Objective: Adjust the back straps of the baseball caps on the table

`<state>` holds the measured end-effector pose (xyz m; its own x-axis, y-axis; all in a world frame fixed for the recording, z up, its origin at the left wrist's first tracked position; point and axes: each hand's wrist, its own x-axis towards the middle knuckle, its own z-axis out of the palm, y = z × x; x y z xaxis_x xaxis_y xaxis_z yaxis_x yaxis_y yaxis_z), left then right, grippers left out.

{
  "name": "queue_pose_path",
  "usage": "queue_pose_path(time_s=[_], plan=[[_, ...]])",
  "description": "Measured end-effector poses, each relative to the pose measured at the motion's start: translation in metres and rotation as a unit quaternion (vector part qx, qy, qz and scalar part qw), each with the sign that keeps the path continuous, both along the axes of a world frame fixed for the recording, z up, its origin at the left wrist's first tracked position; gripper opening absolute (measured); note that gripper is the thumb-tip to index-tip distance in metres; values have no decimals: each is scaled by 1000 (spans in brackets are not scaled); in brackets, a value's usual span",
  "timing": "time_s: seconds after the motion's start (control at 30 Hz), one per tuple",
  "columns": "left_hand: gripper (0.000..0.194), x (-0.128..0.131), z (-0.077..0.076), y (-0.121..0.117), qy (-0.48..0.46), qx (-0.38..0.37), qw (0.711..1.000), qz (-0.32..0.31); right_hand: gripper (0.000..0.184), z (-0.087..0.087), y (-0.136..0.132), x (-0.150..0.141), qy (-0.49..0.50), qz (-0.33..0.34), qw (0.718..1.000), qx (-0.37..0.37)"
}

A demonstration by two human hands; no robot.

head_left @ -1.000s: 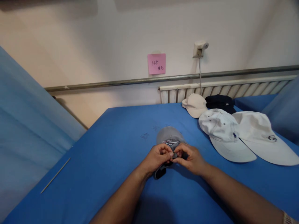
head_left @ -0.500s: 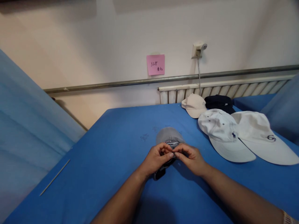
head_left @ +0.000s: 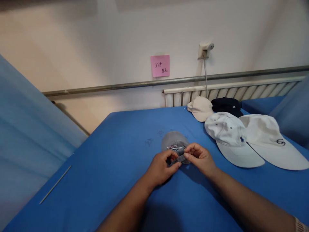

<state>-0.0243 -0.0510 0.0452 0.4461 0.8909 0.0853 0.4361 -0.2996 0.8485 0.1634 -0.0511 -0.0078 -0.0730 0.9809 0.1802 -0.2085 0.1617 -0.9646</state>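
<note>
A grey cap [head_left: 172, 139] lies on the blue-covered table [head_left: 116, 151], its back opening and strap toward me. A label shows inside the opening. My left hand [head_left: 163, 166] is closed on the left part of the strap [head_left: 180, 158], thumb in front and fingers tucked behind. With thumb and fingertips, my right hand [head_left: 200, 158] pinches the strap's right part near the cap's edge. Both hands partly hide the near side of the cap, and its brim is out of sight behind my left hand.
At the right lie a beige cap [head_left: 201, 109], a dark navy cap [head_left: 226, 105], a pale cap with a small logo [head_left: 227, 129] and a white long-brimmed cap [head_left: 263, 129]. A thin stick [head_left: 55, 184] rests at the left. A radiator [head_left: 231, 91] and wall stand behind.
My hands have moved apart: the right has shifted slightly right and up, the left a little down. More of the strap and label now shows between them.
</note>
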Motion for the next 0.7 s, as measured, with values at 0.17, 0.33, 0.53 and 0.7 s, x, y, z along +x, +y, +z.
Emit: queue_pose_path(time_s=[0.17, 0.33, 0.53, 0.7], plan=[[16, 0, -2, 3, -114, -102, 988, 23, 29, 1, 2, 5, 8, -23, 1000, -11], [30, -2, -9, 7, -217, -242, 945, 9, 30, -1, 4, 6, 14, -21, 1000, -13], [28, -4, -7, 6, -189, -271, 944, -11, 31, -1, 2, 2, 6, -21, 1000, -8], [18, -4, -4, 5, -169, -259, 951, -25, 30, -3, 2, 2, 14, -40, 999, -3]])
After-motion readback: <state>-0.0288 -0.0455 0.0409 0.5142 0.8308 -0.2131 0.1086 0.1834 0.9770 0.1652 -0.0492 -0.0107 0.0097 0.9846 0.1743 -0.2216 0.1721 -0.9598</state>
